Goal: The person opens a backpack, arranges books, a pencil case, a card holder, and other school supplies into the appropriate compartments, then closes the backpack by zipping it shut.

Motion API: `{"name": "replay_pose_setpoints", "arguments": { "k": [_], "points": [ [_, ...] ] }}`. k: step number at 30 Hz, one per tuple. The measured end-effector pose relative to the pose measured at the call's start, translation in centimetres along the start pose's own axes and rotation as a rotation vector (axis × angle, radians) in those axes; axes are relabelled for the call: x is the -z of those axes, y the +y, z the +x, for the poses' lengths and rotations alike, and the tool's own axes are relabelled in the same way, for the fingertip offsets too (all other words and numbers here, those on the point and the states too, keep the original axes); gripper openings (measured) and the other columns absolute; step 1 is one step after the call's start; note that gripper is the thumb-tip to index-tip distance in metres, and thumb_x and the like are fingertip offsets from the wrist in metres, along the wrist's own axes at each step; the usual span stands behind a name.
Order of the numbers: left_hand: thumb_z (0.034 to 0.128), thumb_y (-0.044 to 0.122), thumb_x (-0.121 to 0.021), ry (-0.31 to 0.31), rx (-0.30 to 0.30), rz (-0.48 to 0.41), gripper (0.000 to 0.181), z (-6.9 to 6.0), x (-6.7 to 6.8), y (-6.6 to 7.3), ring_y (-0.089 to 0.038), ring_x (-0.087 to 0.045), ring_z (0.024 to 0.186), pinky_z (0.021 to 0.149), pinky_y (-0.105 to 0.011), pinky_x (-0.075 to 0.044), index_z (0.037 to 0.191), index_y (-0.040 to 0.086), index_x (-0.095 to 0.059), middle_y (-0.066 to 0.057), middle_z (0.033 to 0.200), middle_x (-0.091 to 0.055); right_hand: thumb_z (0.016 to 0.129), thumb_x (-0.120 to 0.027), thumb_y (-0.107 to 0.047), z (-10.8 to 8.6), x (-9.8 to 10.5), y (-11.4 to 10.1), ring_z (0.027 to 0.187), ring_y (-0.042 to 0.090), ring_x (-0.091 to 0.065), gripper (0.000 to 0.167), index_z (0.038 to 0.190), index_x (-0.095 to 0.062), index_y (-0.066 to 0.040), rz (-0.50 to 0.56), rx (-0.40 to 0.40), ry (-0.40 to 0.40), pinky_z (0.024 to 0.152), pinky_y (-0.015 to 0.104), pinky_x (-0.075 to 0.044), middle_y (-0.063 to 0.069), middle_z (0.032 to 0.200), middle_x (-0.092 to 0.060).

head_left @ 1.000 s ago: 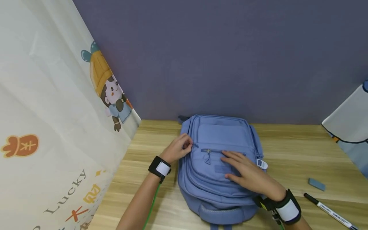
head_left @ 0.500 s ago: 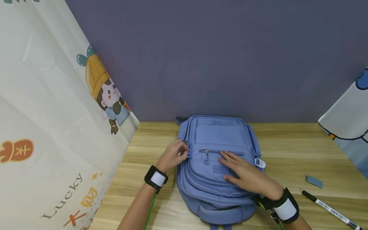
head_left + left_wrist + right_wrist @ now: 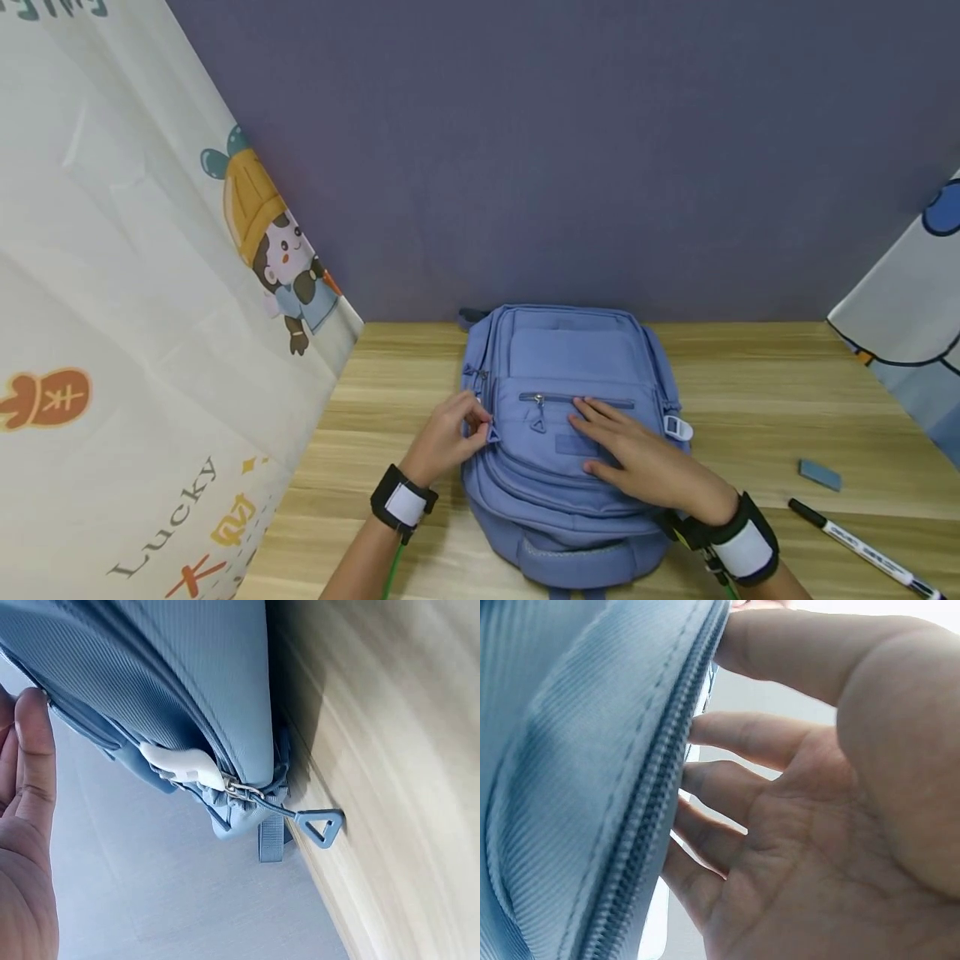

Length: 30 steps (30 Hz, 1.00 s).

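Note:
A blue backpack [image 3: 570,350] lies on its back on the wooden table. At its left edge my left hand [image 3: 447,437] pinches a triangular zipper pull [image 3: 492,433] between thumb and fingertips. In the left wrist view that hand [image 3: 26,795] shows only at the image edge, its fingertips by the bag's seam. My right hand [image 3: 637,454] rests with spread fingers on the front pocket, just below a short zipper [image 3: 577,400]. Zipper teeth [image 3: 641,810] run beside the fingers of the right hand [image 3: 795,802] in the right wrist view.
Right of the backpack lie a blue-grey eraser [image 3: 820,474] and a black-capped white marker [image 3: 862,546]. A white tag [image 3: 678,428] hangs at the bag's right side. A dark panel [image 3: 570,167] stands behind the table, and a printed curtain [image 3: 135,275] hangs at the left.
My left hand has moved down the bag's left edge, toward my body, with the zipper pull in its fingers. The right hand has stayed on the front pocket.

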State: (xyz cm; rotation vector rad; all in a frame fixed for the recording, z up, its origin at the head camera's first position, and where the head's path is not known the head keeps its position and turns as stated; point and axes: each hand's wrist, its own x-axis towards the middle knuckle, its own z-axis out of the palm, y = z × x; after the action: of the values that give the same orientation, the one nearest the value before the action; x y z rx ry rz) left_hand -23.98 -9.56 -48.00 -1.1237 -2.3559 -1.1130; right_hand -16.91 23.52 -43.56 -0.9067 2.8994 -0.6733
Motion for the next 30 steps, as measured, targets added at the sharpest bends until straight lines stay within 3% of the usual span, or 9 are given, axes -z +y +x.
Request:
{"name": "replay_pose_setpoints", "arguments": {
  "k": [4,8,15,26,30],
  "points": [
    [0.0845,-0.012,-0.073,0.018,-0.052,-0.028,0.022,-0.9,0.1,0.5,-0.012,-0.064,0.077,0.066,-0.026,-0.059,0.095,0.006,-0.067,-0.009,0.092,-0.066,0.103,-0.072,-0.029,-0.2,-0.4,-0.6,0.157,0.045,-0.035,0.065,0.160,-0.048,-0.010,-0.006,-0.006,0.009,0.115,0.065,-0.044,0.016,0.172,-0.037],
    [0.0829,-0.013,-0.073,0.020,-0.066,-0.051,0.023,-1.6,0.3,1.0,-0.011,-0.064,0.077,0.068,-0.018,-0.056,0.094,0.007,-0.067,-0.007,0.093,-0.067,0.103,-0.072,-0.029,-0.4,-0.8,-1.2,0.157,0.045,-0.035,0.065,0.160,-0.048,-0.010,-0.013,-0.010,0.016,0.115,0.064,-0.045,0.016,0.172,-0.037],
    [0.0810,-0.015,-0.074,0.012,-0.130,-0.081,0.028,-2.6,0.7,1.8,-0.008,-0.062,0.076,0.067,-0.013,-0.054,0.094,0.008,-0.066,-0.003,0.089,-0.064,0.103,-0.072,-0.029,-0.7,-1.5,-2.2,0.157,0.045,-0.035,0.066,0.160,-0.048,-0.009,-0.003,-0.030,0.015,0.115,0.064,-0.044,0.016,0.172,-0.036],
    [0.0776,-0.018,-0.075,0.000,-0.197,-0.142,0.031,-2.9,0.3,3.9,-0.010,-0.061,0.070,0.063,-0.013,-0.053,0.090,0.008,-0.064,-0.002,0.082,-0.061,0.102,-0.073,-0.028,-0.7,-1.5,-2.2,0.157,0.046,-0.034,0.066,0.160,-0.048,-0.007,-0.008,-0.024,0.013,0.116,0.063,-0.043,0.017,0.172,-0.036],
    [0.0814,-0.015,-0.075,-0.035,-0.220,-0.158,0.028,-3.0,0.2,4.4,-0.009,-0.060,0.072,0.065,-0.011,-0.052,0.092,0.009,-0.064,-0.001,0.084,-0.060,0.102,-0.073,-0.028,-0.6,-1.6,-2.1,0.157,0.046,-0.034,0.065,0.159,-0.048,-0.007,-0.006,-0.025,0.012,0.116,0.063,-0.043,0.017,0.172,-0.036]
  ]
}}
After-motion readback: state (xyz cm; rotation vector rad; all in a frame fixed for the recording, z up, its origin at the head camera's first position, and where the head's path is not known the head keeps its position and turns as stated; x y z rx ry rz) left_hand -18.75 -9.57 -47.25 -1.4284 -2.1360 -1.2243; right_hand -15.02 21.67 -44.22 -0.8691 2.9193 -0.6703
